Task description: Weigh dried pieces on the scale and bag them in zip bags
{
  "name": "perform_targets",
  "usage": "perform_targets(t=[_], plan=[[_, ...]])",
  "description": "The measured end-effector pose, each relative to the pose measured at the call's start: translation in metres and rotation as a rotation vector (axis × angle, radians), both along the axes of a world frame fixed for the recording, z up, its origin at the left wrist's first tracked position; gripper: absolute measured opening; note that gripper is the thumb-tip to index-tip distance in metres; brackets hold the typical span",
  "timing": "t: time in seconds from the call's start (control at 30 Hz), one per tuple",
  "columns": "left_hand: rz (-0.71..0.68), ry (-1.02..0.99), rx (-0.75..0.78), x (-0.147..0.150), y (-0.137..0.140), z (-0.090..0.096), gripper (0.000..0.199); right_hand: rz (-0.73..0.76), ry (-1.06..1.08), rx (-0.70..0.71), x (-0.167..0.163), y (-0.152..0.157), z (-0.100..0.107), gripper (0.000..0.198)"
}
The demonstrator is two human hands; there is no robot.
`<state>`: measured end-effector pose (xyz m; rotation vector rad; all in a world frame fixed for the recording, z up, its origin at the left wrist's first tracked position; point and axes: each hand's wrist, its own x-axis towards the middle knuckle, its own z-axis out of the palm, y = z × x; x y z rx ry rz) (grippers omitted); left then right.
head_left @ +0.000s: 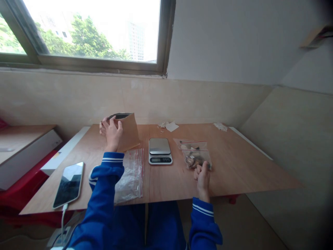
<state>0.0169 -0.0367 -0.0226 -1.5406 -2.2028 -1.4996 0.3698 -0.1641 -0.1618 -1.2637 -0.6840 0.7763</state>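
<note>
My left hand [112, 132] is at the upper left of a brown paper bag [130, 132], its fingers curled on the rim. The bag stands upright with its dark mouth open; its contents are hidden. My right hand [203, 176] is closed, thumb uppermost, at the lower right corner of a clear zip bag [194, 148] holding small brown and dark pieces. That bag lies on the table, and I cannot make out its pieces clearly. Between my hands sits a kitchen scale [159, 146] with a bare steel plate. Flat clear zip bags [130, 178] lie below the paper bag.
A phone [69, 185] with a white charging cable [62, 218] lies at the table's left front. White paper scraps [171, 126] lie at the back edge, with another crumpled scrap [220, 126] at the back right. The wooden table [241, 163] meets the wall behind.
</note>
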Motion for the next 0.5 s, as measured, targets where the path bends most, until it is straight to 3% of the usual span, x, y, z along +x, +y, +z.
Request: perform_targets(t=[0.13, 0.23, 0.3, 0.37, 0.5], plan=[[0.101, 0.005, 0.111, 0.018, -0.042, -0.008, 0.038, 0.123, -0.066, -0.038, -0.013, -0.002, 0.01, 0.069], [0.086, -0.037, 0.192, 0.035, -0.08, -0.015, 0.033, 0.223, -0.145, 0.015, -0.036, -0.006, 0.032, 0.074], [0.078, -0.082, 0.238, 0.044, -0.102, -0.022, 0.041, 0.328, -0.21, 0.065, -0.056, -0.011, 0.051, 0.077], [0.032, -0.098, 0.236, 0.047, -0.118, -0.029, 0.041, 0.389, -0.292, 0.14, -0.079, -0.019, 0.072, 0.065], [-0.188, -0.14, 0.133, 0.039, -0.134, -0.046, 0.024, 0.582, -0.514, 0.357, -0.127, -0.034, 0.105, 0.038]])
